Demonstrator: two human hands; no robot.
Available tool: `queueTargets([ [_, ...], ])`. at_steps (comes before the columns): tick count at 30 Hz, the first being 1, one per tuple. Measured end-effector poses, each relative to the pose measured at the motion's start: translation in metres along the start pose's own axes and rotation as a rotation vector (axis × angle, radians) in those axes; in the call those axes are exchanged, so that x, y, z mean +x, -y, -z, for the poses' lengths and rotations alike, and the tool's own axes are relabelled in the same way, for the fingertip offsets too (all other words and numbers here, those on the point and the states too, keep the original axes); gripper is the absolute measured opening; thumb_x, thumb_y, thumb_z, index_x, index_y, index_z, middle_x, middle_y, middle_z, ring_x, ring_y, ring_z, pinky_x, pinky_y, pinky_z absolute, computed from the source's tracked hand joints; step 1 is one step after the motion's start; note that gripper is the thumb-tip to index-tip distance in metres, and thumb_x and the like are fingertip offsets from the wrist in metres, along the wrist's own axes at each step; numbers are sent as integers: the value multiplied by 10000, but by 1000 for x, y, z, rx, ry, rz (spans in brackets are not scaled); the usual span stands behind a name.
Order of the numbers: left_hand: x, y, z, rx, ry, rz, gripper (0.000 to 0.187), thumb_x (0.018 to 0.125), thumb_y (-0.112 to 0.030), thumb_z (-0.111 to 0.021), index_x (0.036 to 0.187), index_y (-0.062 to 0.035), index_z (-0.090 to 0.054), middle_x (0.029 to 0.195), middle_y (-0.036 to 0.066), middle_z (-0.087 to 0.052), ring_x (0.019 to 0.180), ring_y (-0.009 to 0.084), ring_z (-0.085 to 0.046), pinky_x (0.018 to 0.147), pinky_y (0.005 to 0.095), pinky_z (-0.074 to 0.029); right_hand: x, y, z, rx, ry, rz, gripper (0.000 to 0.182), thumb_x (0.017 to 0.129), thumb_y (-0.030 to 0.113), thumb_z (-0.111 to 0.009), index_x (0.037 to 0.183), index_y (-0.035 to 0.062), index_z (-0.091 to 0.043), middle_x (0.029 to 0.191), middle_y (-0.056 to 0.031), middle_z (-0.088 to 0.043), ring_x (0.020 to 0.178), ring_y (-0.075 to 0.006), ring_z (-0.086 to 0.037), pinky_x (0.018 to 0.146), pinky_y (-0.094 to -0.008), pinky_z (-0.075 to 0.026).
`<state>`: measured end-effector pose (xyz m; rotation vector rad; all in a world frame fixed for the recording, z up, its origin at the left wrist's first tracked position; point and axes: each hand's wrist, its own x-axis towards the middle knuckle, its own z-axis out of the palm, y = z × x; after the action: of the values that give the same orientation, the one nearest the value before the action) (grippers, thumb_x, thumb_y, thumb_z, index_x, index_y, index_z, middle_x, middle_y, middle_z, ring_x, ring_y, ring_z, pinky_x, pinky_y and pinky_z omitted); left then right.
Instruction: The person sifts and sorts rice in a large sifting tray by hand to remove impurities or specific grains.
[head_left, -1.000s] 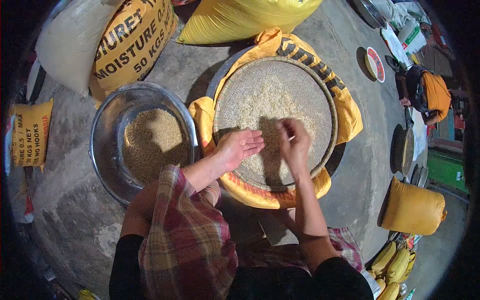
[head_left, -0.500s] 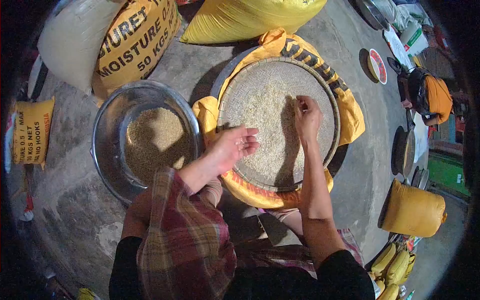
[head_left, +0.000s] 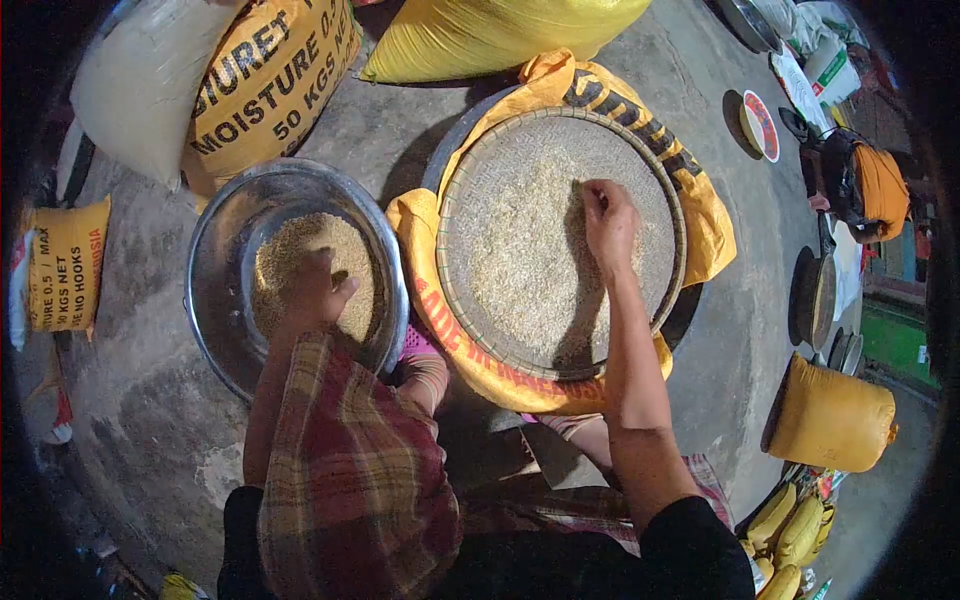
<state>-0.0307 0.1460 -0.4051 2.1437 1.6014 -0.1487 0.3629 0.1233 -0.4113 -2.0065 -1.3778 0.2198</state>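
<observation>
My left hand [head_left: 318,290] is over the metal basin [head_left: 207,300], shaded, with its thumb apart from the other fingers. Below it lies a heap of brownish grain [head_left: 345,245]. My right hand [head_left: 612,222] hovers above a round woven tray [head_left: 650,160], thumb and fingertips pinched together. Anything between those fingertips is too small to make out. Pale grain [head_left: 520,250] is spread across the tray's middle. Under the tray, a yellow printed sack [head_left: 715,235] is folded out around a round container, of which only a dark rim shows.
Large filled sacks stand beyond the basin: a printed one [head_left: 275,90] and a yellow one [head_left: 500,35]. Along the right are a bowl [head_left: 760,125], a tan bundle [head_left: 830,415] and bananas [head_left: 795,530]. Another person in orange [head_left: 880,190] is at the far right.
My left hand has swung left from the tray's edge to over the basin, turning from palm up. My right hand has shifted slightly up and left, still pinched above the tray.
</observation>
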Motion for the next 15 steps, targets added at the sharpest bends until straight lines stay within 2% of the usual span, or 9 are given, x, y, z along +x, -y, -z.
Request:
queueTargets([
  [1,4,-4,1,-118,-73,-18,530,814,-337,-606,1202,-2,-474,1161,216,-519,1050,363,-523,894,442,-423,2,4,-3,12,25,58,87,786,76,-612,857,25,-615,783,-164,-573,758,-343,-558,711,-410,-440],
  [5,15,-31,16,-275,-92,-51,476,810,-288,-620,1180,-19,-489,1143,197,-522,1056,350,-516,899,418,-416,8,16,-19,-15,85,168,87,785,62,-598,861,46,-636,795,-159,-577,765,-356,-553,726,-415,-440],
  [7,18,-37,15,-360,-261,-206,424,800,-236,-634,1148,-33,-503,1119,180,-520,1040,345,-517,885,415,-418,9,16,-19,-31,110,154,82,785,64,-595,855,41,-630,803,-166,-577,761,-365,-548,726,-415,-440],
  [9,18,-46,23,-377,-317,-264,406,793,-197,-637,1138,-30,-504,1099,170,-525,1033,338,-520,878,413,-420,9,15,-15,-48,135,135,77,786,66,-592,849,36,-624,810,-173,-577,757,-373,-542,725,-415,-440],
  [11,18,-56,32,-392,-372,-323,390,787,-159,-641,1128,-28,-505,1080,159,-529,1027,331,-522,871,412,-422,7,10,-6,3,76,113,57,808,56,-574,841,19,-603,812,-146,-594,730,-319,-556,704,-394,-447],
  [12,18,-61,35,-437,-435,-357,363,785,-129,-636,1113,-31,-515,1079,153,-529,1024,319,-525,854,403,-432,6,6,-2,4,77,113,57,808,56,-574,841,19,-603,812,-146,-594,730,-319,-556,704,-394,-447],
  [14,18,-74,41,-480,-500,-391,338,783,-100,-631,1097,-34,-525,1078,147,-528,1021,308,-528,837,394,-442,5,-5,7,685,141,-393,37,837,41,-548,853,19,-573,821,-99,-601,732,-233,-570,670,-366,-454],
  [15,19,-83,45,-590,-470,-379,300,788,-86,-622,1072,-32,-545,1052,145,-537,1008,298,-538,826,380,-447,6,-11,12,1095,175,-543,33,860,37,-530,881,24,-552,824,-59,-593,741,-162,-576,653,-311,-472],
])
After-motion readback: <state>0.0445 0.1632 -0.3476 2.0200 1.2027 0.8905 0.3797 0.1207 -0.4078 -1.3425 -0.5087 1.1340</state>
